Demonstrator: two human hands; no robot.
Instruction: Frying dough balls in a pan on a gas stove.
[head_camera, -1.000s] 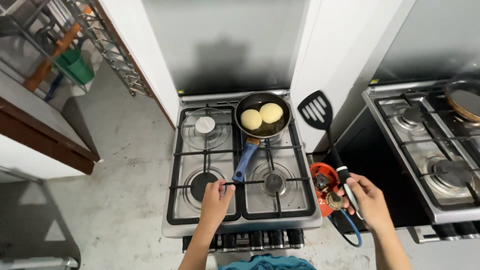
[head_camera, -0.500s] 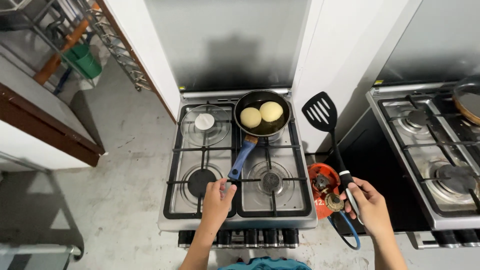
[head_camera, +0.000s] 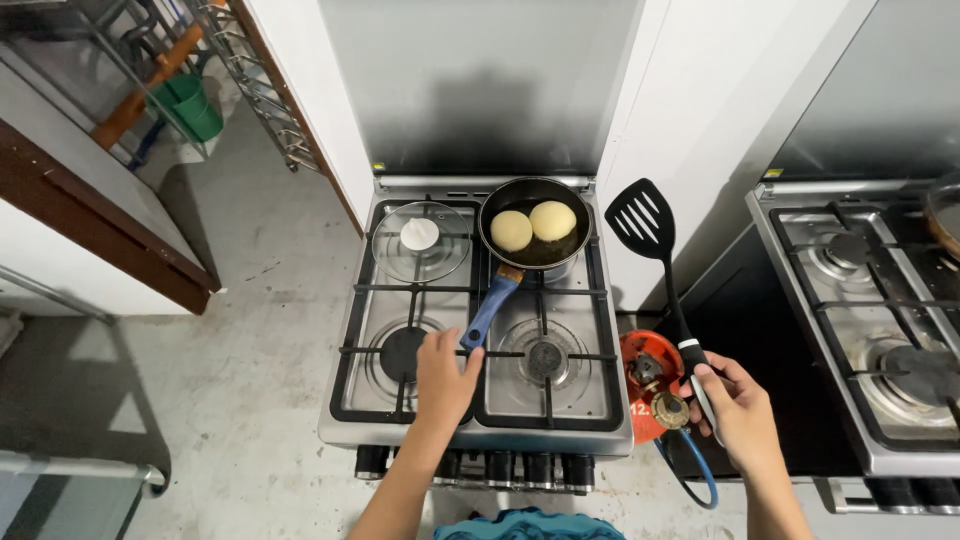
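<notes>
— Where's the frying pan?

— The frying pan sits on the far right burner of the stove, two round cakes inside, its blue handle pointing near.

— And the left hand?

— The left hand is loose and unclenched, fingertips at the handle's near end.

— The right?

— The right hand grips a black spatula, blade raised, beside the red gas cylinder. A glass lid lies on the far left burner.

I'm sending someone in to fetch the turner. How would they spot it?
Start at the four-burner stove; just right of it stands a red gas cylinder. Above it the right hand holds the spatula: long, black, with a slotted blade, unlike the blue-handled frying pan.
</notes>
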